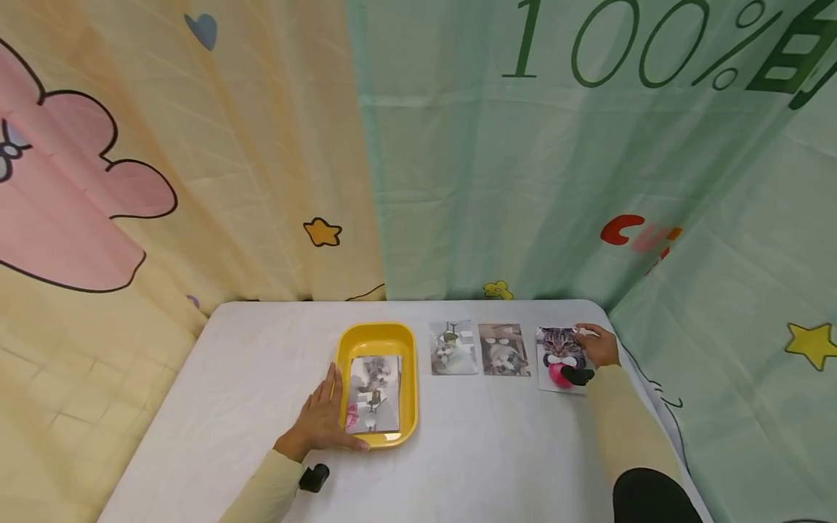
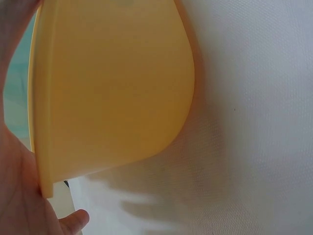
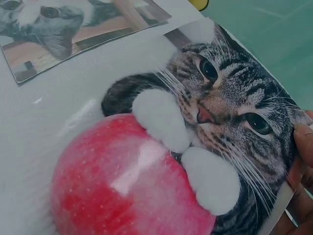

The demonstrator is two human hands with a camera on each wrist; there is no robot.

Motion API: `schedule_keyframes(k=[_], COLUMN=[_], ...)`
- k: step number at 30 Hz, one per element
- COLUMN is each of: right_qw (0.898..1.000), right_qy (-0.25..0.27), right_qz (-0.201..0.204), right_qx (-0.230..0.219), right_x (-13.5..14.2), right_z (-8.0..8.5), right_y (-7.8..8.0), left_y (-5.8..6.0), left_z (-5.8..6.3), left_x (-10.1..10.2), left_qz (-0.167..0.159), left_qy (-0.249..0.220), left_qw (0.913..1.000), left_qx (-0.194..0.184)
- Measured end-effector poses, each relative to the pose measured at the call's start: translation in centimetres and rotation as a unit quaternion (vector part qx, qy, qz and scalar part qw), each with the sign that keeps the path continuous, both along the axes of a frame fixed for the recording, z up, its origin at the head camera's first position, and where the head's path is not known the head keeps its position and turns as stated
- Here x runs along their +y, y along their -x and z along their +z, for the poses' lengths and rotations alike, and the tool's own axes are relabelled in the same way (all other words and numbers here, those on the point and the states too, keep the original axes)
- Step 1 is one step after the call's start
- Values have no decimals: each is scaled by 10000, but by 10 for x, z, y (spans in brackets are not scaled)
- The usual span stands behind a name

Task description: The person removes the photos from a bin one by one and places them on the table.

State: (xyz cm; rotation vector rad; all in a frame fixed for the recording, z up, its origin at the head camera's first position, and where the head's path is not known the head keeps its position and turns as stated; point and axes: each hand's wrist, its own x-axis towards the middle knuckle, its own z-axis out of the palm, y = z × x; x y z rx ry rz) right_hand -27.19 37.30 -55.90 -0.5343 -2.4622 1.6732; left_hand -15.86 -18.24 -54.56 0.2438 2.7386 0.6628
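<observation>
At the right end of the table, my right hand [image 1: 599, 347] pinches the upper right edge of a photo card [image 1: 557, 350]. Its print, large in the right wrist view, is a tabby cat with white paws on a red apple [image 3: 132, 181]. My left hand [image 1: 320, 420] rests along the left side and near corner of a yellow tray [image 1: 410, 396], fingers extended and thumb at the near rim. The tray's outer wall [image 2: 117, 93] fills much of the left wrist view, with the palm against its rim. Inside the tray lies a stack of photo cards [image 1: 375, 396].
Two more cat photo cards, one pale [image 1: 454, 349] and one brownish [image 1: 505, 350], lie in a row between the tray and the held card. The white-covered table [image 1: 484, 450] meets printed curtains [image 1: 458, 181] at its back and sides.
</observation>
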Motion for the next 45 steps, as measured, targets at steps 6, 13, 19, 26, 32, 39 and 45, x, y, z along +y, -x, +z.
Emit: schedule_keyframes(k=[6, 13, 19, 26, 32, 39, 45], right_qw=[9992, 9992, 9988, 9965, 9904, 9759, 9659], right_qy=[389, -123, 241, 648, 1017, 1555, 1825], right_qz=[-75, -11, 332, 525, 917, 1514, 1818], right_qx=[53, -383, -272, -96, 195, 219, 268], right_x=[0, -14, -42, -81, -115, -161, -201], right_z=[1, 3, 2, 1, 12, 16, 15], right_y=[-1, -4, -11, -10, -7, -4, -9], left_y=[-4, -6, -9, -8, -6, -5, -5], left_z=[2, 1, 3, 4, 4, 6, 8], left_x=[2, 1, -1, 0, 4, 2, 1], left_qz=[-34, -99, -138, -98, -76, -33, 26], left_qy=[-15, 2, -12, -35, -125, -53, -131], left_qw=[10000, 10000, 9999, 9999, 9999, 10000, 9999], left_qx=[-64, 2, 68, 22, -51, -55, -100])
